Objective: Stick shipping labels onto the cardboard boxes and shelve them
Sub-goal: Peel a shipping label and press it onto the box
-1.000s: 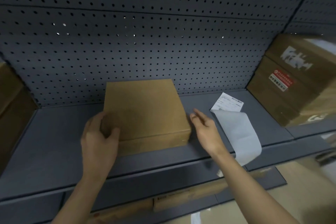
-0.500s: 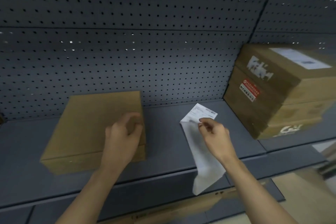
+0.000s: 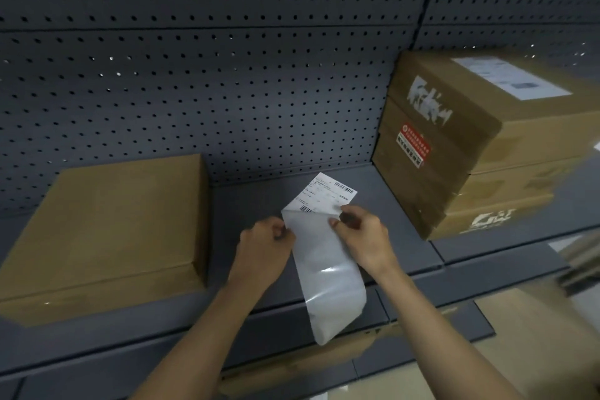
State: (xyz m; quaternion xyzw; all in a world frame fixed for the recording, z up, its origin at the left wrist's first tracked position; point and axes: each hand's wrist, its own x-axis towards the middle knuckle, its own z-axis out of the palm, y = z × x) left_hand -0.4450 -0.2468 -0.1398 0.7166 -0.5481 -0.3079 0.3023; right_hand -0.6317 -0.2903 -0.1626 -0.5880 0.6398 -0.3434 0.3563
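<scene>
The glossy backing liner [image 3: 334, 295] hangs limp over the front edge of the shelf [image 3: 243, 201]. It is thin, slippery and likely to curl. The left hand [image 3: 263, 253] pinches the liner's left edge. The right hand [image 3: 363, 240] pinches the lower corner of the shipping label [image 3: 324, 193]. Handle the light, floppy label by its margins only. The plain-topped cardboard box [image 3: 107, 224] lies on the shelf to the left.

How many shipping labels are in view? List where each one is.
2. One shipping label is pinched between left hand and right hand; a second label lies atop the right stack's top box. Others may be hidden.
</scene>
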